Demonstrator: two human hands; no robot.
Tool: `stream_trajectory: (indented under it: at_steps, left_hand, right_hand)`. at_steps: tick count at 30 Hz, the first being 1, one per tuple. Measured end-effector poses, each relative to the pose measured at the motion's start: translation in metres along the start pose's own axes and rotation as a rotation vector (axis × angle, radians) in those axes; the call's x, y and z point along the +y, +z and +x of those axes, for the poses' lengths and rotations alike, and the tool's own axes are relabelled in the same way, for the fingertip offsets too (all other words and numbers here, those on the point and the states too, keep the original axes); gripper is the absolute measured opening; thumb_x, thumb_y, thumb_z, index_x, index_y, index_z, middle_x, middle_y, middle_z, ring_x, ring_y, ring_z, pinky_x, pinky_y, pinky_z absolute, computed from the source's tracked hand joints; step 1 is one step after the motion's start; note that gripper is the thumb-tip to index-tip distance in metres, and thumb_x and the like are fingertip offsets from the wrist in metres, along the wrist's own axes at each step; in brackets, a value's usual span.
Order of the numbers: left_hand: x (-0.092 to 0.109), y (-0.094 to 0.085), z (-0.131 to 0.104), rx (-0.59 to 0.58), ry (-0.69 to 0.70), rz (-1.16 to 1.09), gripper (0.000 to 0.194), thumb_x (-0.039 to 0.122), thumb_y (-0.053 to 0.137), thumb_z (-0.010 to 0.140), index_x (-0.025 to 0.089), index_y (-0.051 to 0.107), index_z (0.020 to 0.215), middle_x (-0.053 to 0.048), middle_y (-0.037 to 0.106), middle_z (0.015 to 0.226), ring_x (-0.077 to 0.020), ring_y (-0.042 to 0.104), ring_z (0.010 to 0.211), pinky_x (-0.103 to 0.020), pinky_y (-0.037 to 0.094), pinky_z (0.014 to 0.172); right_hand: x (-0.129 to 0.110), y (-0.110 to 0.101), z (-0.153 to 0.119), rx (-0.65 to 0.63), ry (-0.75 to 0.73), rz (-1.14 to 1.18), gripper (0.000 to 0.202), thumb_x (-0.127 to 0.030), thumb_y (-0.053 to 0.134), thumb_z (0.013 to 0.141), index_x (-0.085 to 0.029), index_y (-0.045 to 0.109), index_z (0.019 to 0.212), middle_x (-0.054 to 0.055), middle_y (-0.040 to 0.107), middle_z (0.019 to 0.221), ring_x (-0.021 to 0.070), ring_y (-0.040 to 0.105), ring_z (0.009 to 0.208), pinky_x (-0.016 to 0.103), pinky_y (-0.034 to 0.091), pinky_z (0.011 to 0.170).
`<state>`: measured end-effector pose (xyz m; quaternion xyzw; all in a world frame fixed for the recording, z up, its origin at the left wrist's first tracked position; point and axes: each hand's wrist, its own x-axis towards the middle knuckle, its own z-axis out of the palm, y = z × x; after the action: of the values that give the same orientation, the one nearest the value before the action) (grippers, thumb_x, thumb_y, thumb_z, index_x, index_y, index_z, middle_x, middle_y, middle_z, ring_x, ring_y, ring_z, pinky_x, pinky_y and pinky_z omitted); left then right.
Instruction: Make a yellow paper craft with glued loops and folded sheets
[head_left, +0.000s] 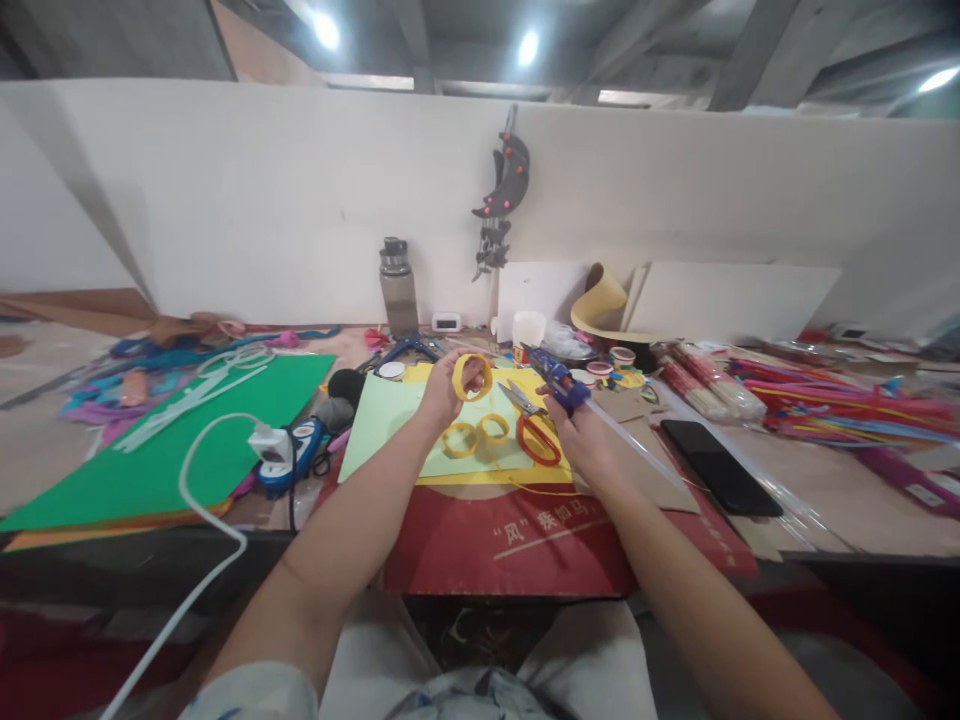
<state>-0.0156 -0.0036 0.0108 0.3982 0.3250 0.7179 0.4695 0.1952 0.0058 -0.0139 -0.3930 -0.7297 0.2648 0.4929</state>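
from where i stand, the person sits with both forearms reaching over a red board printed with pale characters; the left hand pinches a yellow ring between thumb and fingers, held up above a pale green sheet with the ring's opening turned roughly toward us; the right hand is closed around the grip of a blue glue gun, its front end aimed away and a little to the left, a clear rod trailing from its back; i can't tell from here whether a finger presses the trigger; the gun and the raised ring are apart; two more yellow rings lie on the pale green sheet below the hands, close beside each other; to the right of them, between the hands, rest scissors with red handles; a yellow sheet shows under the pale green one; off to the left a large green sheet lies with a white plug and a blue power strip near its edge; on the right a black phone lies flat; at the back a grey bottle stands upright by the white wall, where a dark moon-shaped ornament hangs
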Motion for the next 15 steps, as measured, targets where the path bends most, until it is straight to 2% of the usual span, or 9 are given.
stream_trajectory:
  at_steps: [5,10,15]
  left_hand:
    - [-0.001,-0.007,0.006,0.037,0.009,-0.020,0.014,0.020,0.073,0.067,0.015,0.064,0.075,0.000,0.065,0.064,-0.0063,0.049,0.049,-0.019,0.037,0.049]
    - [-0.006,-0.013,0.005,0.003,0.076,0.105,0.022,0.022,0.080,0.061,0.015,0.069,0.080,-0.001,0.071,0.075,-0.0080,0.056,0.058,-0.019,0.042,0.053]
    - [-0.008,-0.015,0.002,-0.040,0.102,0.213,0.024,0.030,0.080,0.066,0.015,0.070,0.081,-0.003,0.072,0.078,-0.0096,0.059,0.062,-0.020,0.046,0.057]
  right_hand:
    - [-0.001,-0.003,-0.012,-0.113,-0.040,0.094,0.034,-0.048,0.048,0.090,-0.021,0.066,0.099,0.008,0.071,0.095,0.0250,0.065,0.089,0.040,0.051,0.082]
    - [0.000,-0.004,-0.015,-0.164,-0.036,0.128,0.034,-0.049,0.050,0.089,-0.020,0.066,0.096,0.009,0.070,0.097,0.0245,0.065,0.090,0.037,0.051,0.082]
    - [-0.001,-0.007,-0.016,-0.201,-0.042,0.111,0.034,-0.050,0.049,0.090,-0.020,0.065,0.096,0.008,0.070,0.097,0.0241,0.065,0.092,0.036,0.051,0.083]
